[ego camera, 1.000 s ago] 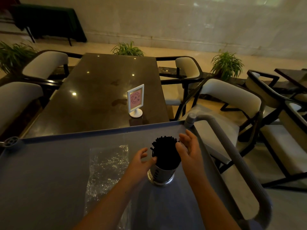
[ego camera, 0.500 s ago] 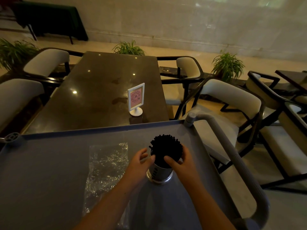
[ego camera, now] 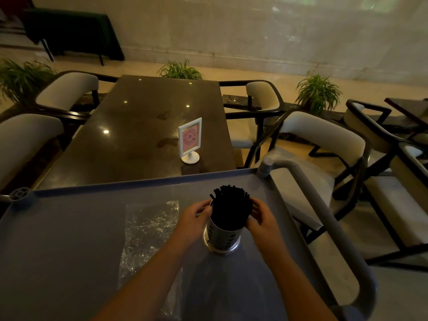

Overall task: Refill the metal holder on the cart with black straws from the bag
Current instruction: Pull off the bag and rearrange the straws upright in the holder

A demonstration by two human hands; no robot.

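A perforated metal holder (ego camera: 221, 239) stands upright on the grey cart top (ego camera: 69, 239), right of centre. A thick bunch of black straws (ego camera: 231, 208) fills it and sticks out above the rim. My left hand (ego camera: 193, 218) presses against the left side of the bunch at the rim. On the opposite side, my right hand (ego camera: 260, 218) cups the straws, fingers curled round them. A clear plastic bag (ego camera: 148, 232) lies flat and crumpled on the cart, just left of my left arm.
The cart's grey handle (ego camera: 324, 216) curves along its right edge. Beyond the cart is a dark glossy table (ego camera: 139, 135) with a small white sign stand (ego camera: 190, 141). Cushioned chairs (ego camera: 324, 140) stand on both sides, with potted plants behind.
My right hand has moved from the front of the bunch to its right side, and both hands now close on the straws from either side. The holder stays in place.
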